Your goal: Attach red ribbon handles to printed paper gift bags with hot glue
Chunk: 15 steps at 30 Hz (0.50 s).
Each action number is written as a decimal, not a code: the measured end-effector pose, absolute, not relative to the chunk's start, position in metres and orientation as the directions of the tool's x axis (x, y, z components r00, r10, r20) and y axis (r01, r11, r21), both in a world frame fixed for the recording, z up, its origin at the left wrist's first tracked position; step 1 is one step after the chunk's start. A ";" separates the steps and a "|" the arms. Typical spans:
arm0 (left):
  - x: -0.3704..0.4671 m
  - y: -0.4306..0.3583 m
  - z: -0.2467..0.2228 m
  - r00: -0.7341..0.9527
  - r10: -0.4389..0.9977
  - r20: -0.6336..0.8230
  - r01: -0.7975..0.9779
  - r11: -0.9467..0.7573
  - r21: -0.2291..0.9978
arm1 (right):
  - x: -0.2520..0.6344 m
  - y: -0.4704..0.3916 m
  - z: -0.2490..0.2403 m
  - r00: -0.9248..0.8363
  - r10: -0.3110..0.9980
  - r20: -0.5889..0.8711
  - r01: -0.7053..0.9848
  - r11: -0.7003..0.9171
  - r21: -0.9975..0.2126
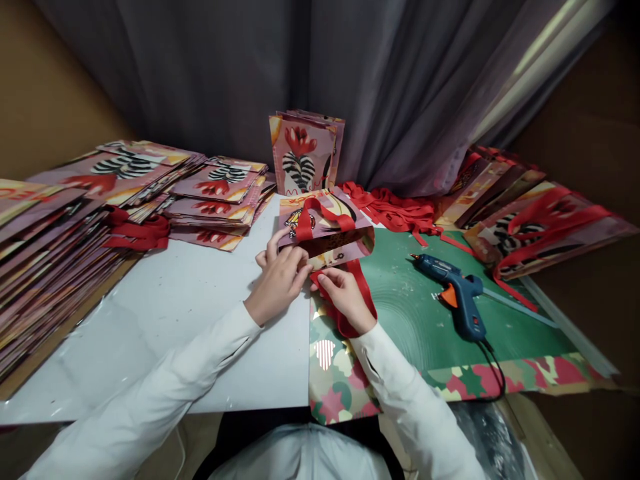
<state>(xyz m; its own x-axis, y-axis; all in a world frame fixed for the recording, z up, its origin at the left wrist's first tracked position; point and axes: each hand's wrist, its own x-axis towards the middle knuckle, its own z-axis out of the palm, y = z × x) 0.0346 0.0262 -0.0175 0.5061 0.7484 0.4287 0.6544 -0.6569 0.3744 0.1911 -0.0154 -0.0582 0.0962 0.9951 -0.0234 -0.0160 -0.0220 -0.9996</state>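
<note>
Left hand [283, 277] reaches forward from the lower left, knuckles up, fingers bent against the near-left corner of the printed paper gift bag [363, 235] (can't tell if they clamp it). Right hand [345, 293] angles in from the lower right, thumb and index pinching red ribbon [367, 293] just below the bag's near rim; the ribbon loops by the wrist. Bag lies tipped, mouth toward the person, centre table; glue gun [453, 290] rests right, on the green mat [405, 320].
</note>
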 end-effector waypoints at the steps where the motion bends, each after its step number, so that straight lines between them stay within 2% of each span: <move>1: 0.035 0.026 -0.017 0.506 0.749 0.427 0.655 -0.656 0.374 | 0.192 -0.015 -0.058 0.098 0.995 -0.018 -0.008 -0.018 -1.000; 15: 0.035 0.027 -0.018 0.497 0.759 0.421 0.657 -0.646 0.388 | 0.192 -0.016 -0.060 0.106 0.994 0.013 0.006 0.013 -1.000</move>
<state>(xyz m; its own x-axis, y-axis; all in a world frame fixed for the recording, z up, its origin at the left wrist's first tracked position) 0.0348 0.0266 -0.0181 0.4968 0.7589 0.4211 0.6573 -0.6458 0.3883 0.1922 -0.0161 -0.0595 0.1064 0.9942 0.0131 0.0056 0.0126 -0.9999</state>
